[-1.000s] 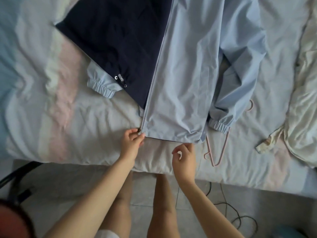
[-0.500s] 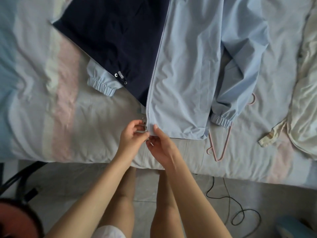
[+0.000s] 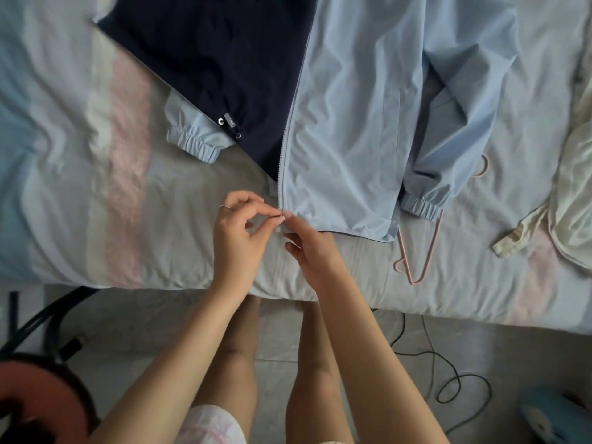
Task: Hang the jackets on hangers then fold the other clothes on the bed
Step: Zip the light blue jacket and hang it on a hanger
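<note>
Since a second ago the right hand (image 3: 312, 251) has left the hem and crossed to the foot of the zipper (image 3: 283, 161), where it now meets the left hand (image 3: 238, 238). Each grip is closed on the zipper's lower end, thumb against fingertip. A small metal piece between them looks like the slider, though blur makes that uncertain. The light blue jacket (image 3: 349, 123) lies flat on the bed (image 3: 96, 187) with one front panel thrown back to show its navy lining (image 3: 217, 59). Its hem sits near the bed's near edge, with a strip of bare sheet between the two. Over the last half second both hands have stayed at the same spot on the zipper. Wide bare sheet lies to the left of the hands, past the elastic cuff (image 3: 195, 149). To the right, a pink hanger (image 3: 431, 248) lies just beside the hem corner, partly under the other sleeve's cuff (image 3: 423, 208). A cream garment (image 3: 573, 174) is heaped well apart at the right edge.
</note>
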